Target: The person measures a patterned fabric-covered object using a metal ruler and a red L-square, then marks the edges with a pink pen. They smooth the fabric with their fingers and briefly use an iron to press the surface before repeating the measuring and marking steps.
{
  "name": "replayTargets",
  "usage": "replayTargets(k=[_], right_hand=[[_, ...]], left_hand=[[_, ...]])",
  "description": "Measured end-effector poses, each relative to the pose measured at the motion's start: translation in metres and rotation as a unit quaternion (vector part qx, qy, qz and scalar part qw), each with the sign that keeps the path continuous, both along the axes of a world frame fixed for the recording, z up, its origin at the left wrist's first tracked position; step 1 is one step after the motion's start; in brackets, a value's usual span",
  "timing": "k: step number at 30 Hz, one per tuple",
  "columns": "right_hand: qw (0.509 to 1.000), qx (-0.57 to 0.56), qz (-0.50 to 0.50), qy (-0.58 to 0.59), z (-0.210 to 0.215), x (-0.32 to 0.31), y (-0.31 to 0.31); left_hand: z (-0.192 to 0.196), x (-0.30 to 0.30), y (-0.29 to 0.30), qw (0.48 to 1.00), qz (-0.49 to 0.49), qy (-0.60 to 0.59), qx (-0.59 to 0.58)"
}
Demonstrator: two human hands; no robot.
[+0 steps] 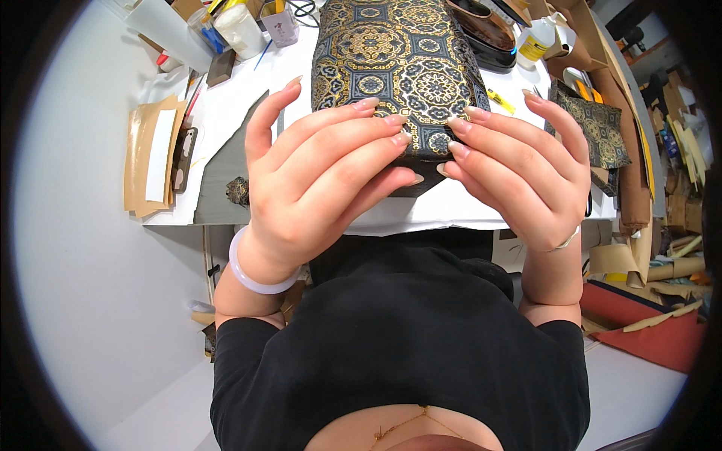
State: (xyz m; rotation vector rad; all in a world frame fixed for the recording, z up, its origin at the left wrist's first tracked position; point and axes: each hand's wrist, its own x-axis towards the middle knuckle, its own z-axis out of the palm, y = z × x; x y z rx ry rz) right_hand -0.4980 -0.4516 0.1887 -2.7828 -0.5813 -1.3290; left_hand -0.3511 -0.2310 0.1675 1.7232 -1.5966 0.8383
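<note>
A long box covered in black, gold and blue-grey brocade (395, 64) lies on the table in front of me, with its short end toward me. My left hand (312, 169) grips the near left part of that end. Its fingers press on the patterned top, the thumb lies along the front face, and the little finger sticks up. Opposite it, my right hand (523, 165) holds the near right corner the same way, fingertips on the cloth and little finger lifted. Between the two thumbs a dark strip of the front face shows.
On the left lie brown paper sheets (143, 161), a phone (184, 161) and a grey mat (226, 173). White tubs (239, 31) stand at the back left. To the right are a white bottle with a yellow label (535, 41), a brocade piece (598, 131) and brown rolls (635, 173).
</note>
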Motion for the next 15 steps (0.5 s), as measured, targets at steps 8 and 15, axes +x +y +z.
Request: replayTargets(k=[8, 15], right_hand=[[0.999, 0.042, 0.022, 0.0, -0.0093, 0.0058, -0.0009], [1.0, 0.021, 0.0, -0.008, -0.0101, 0.0059, 0.0073]], left_hand=[[-0.0019, 0.0038, 0.0006, 1.0, -0.011, 0.004, -0.006], [0.0013, 0.0034, 0.0031, 0.999, -0.017, 0.027, 0.004]])
